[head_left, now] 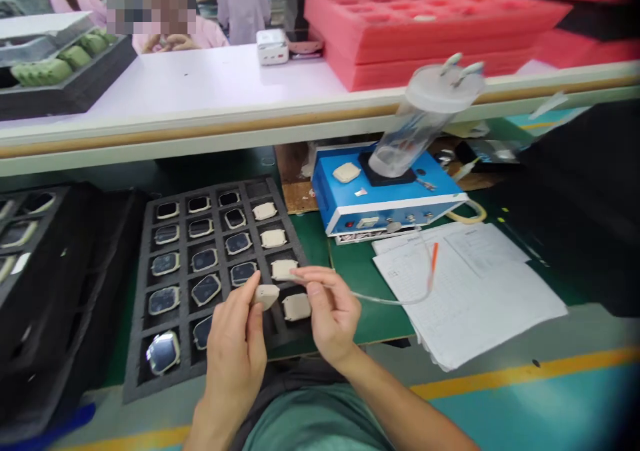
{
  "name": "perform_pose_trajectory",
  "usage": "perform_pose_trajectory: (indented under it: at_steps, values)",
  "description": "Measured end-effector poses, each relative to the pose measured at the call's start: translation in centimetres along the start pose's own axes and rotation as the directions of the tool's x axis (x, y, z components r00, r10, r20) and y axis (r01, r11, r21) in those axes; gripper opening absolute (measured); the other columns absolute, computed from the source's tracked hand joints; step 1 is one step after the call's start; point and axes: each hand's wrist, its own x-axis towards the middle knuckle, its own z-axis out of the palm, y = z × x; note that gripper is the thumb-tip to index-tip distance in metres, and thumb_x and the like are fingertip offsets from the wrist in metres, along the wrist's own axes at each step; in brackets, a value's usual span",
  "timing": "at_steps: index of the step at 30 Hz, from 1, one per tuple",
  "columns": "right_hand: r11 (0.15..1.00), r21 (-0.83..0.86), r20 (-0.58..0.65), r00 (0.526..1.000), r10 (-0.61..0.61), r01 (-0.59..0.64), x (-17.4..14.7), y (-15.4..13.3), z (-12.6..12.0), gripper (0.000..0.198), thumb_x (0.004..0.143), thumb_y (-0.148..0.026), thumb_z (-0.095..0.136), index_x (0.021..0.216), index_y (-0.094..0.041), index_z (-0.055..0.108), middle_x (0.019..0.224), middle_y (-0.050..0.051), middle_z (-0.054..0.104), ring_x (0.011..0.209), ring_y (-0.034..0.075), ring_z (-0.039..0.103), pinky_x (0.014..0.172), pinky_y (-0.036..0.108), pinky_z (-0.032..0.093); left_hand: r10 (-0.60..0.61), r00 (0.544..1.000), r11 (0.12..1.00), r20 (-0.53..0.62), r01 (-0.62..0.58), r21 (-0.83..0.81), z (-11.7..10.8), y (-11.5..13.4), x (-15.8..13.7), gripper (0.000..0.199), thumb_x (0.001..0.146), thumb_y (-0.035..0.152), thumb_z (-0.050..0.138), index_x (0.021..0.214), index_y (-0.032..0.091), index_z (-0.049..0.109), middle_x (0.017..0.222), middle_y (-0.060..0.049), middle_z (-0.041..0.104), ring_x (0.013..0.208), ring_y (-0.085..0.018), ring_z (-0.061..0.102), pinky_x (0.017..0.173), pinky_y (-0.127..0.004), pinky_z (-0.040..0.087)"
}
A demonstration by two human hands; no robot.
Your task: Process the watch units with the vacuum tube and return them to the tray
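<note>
My left hand [233, 338] pinches a cream watch case [267, 296] by its edges, above the front right part of a black foam tray [137, 371]. Close by on the right, my right hand [333, 311] is closed around the end of a thin clear tube [380, 300], its fingertips over the tray. What tip the tube has is mostly hidden by the fingers. Rows of watch cases with dark screens [205, 259] fill much of the tray. In its right column lie several cream watch cases [273, 238] showing plain pale faces.
Behind the papers [475, 291] stands a blue dispenser box [390, 201] with a clear cylinder [410, 131] and another cream case [347, 172] on top. More black trays [65, 304] are at left. Red foam trays [425, 31] rest on the shelf [200, 91]. People sit beyond it.
</note>
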Motion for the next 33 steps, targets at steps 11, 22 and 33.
perform_pose_trajectory:
  at_steps: [11,22,33]
  values:
    - [0.990,-0.080,-0.050,0.993,0.111,-0.115,-1.2,0.0,-0.3,0.013,0.105,-0.028,0.063,0.105,-0.023,0.075,0.098,0.004,0.078,0.088,0.018,0.078,0.083,0.035,0.065,0.179,0.962,0.867,0.205,-0.253,0.430,-1.2,-1.4,1.1,0.028,0.101,0.011,0.054,0.120,0.017,0.074,0.123,-0.014,0.077,0.115,-0.031,0.068,0.092,-0.045,0.053]
    - [0.989,-0.151,0.033,0.999,0.008,-0.003,-0.6,0.3,-0.2,0.018,0.107,-0.027,0.059,0.105,-0.024,0.076,0.098,0.005,0.080,0.091,0.020,0.077,0.084,0.037,0.065,-0.083,0.992,0.994,0.094,0.090,-0.066,-0.9,-2.0,3.1,0.031,0.102,0.026,0.059,0.127,0.017,0.073,0.121,-0.013,0.081,0.109,-0.027,0.078,0.098,-0.040,0.060]
    - [0.991,-0.091,0.096,0.992,-0.085,0.094,-0.6,0.5,-0.5,0.022,0.104,-0.015,0.061,0.114,-0.028,0.076,0.110,0.005,0.082,0.104,0.022,0.078,0.093,0.040,0.065,-0.395,0.917,0.663,0.056,0.326,-0.673,1.9,-0.8,1.4,0.049,0.081,0.025,0.088,0.127,0.018,0.073,0.109,-0.008,0.083,0.096,-0.019,0.081,0.086,-0.024,0.065]
